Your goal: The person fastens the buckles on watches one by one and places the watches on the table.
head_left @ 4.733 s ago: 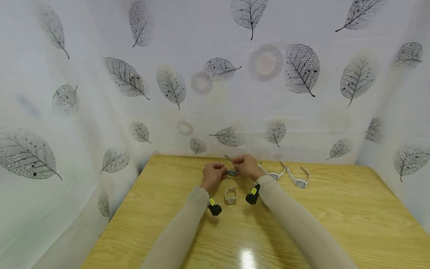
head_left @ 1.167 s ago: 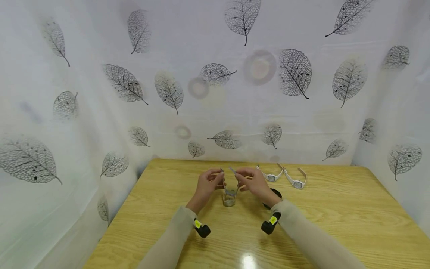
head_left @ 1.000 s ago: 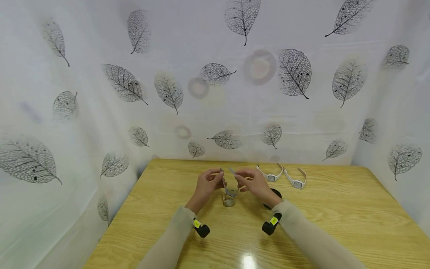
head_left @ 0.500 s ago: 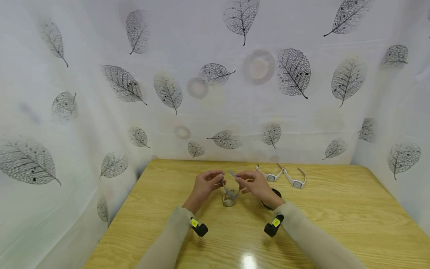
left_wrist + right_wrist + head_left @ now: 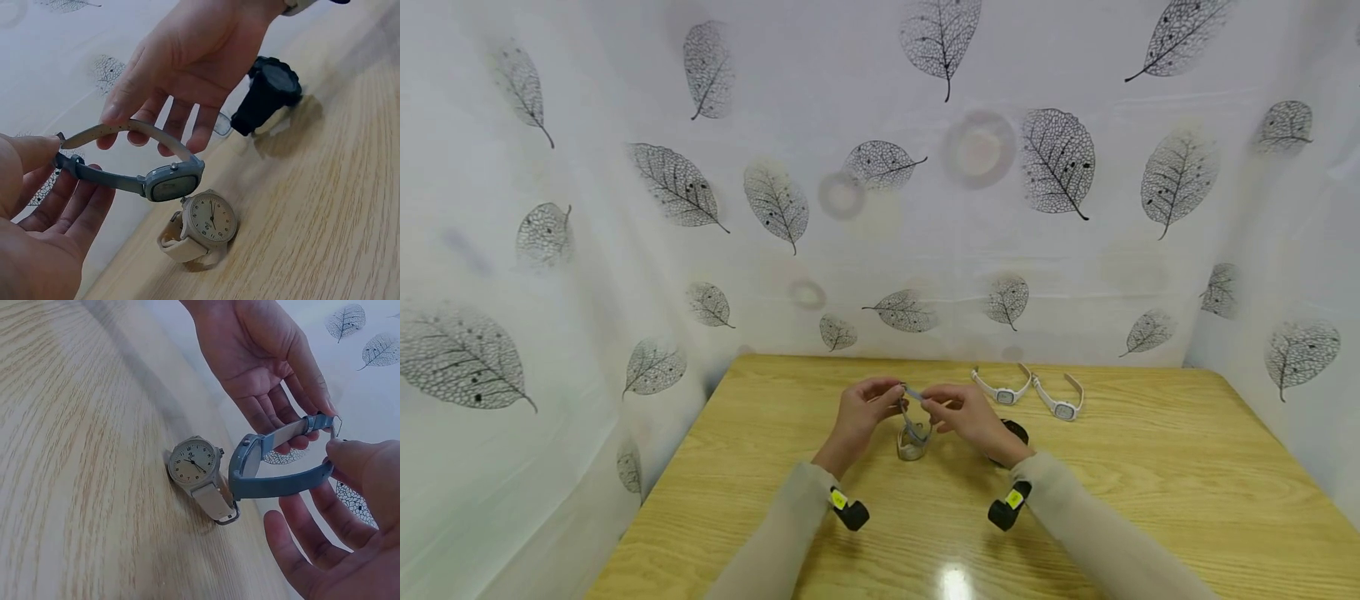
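Observation:
Between my two hands hangs a blue-grey wristwatch (image 5: 174, 184), its strap curved up into a loop. My left hand (image 5: 859, 415) pinches the buckle end, thumb beside the metal buckle (image 5: 337, 427). With thumb and fingers, my right hand (image 5: 962, 412) grips the strap's holed end (image 5: 94, 134), whose tip is right at the buckle. The watch case is held up over the table near a beige wristwatch (image 5: 212, 219), which stands on its fastened strap with its dial showing.
A black wristwatch (image 5: 269, 87) stands beside my right wrist, partly hidden by it in the head view. Farther right, a white wristwatch (image 5: 1006, 397) and a second white watch (image 5: 1064, 411) lie with straps unfastened. A leaf-print curtain (image 5: 910, 233) hangs behind the wooden table (image 5: 1150, 500).
Since the oldest frame, my hands have brought the blue-grey watch nearer to me, over the beige watch. Over the last half second, the right hand has moved the strap tip left to the buckle.

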Motion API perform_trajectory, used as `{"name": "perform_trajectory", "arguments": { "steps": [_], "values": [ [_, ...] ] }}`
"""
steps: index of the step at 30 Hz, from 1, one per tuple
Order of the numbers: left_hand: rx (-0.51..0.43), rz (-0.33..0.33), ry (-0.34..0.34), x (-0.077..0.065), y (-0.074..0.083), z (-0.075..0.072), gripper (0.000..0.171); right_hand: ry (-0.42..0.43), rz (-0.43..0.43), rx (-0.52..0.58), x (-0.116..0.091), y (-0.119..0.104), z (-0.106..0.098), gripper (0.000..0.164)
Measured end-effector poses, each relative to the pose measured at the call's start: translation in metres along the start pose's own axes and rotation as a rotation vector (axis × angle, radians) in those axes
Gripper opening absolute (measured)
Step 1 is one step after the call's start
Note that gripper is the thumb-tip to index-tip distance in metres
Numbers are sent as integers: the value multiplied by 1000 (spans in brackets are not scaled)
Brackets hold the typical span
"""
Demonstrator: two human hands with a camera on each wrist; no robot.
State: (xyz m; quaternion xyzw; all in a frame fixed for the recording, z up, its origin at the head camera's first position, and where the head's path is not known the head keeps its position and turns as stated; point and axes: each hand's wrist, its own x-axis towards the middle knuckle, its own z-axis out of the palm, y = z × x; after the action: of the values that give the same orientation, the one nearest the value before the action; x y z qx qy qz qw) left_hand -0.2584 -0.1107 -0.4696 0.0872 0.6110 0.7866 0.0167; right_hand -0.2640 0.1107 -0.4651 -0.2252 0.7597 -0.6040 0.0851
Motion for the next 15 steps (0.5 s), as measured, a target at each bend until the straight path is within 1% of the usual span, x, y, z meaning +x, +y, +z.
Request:
{"name": "perform_trajectory", "arguments": {
  "steps": [4,9,12,15],
  "values": [
    [19,-19,-11,-1,1,0,28,19,5,-20,-1,-1,0,35],
    [40,-54,-35,-2,1,1,27,22,-6,-29,-1,0,0,32],
    [58,-48,-57,-2,0,1,28,19,-15,-49,0,1,0,30],
    [68,-39,-61,-3,0,1,29,19,-14,-64,0,1,0,29]
  ]
}}
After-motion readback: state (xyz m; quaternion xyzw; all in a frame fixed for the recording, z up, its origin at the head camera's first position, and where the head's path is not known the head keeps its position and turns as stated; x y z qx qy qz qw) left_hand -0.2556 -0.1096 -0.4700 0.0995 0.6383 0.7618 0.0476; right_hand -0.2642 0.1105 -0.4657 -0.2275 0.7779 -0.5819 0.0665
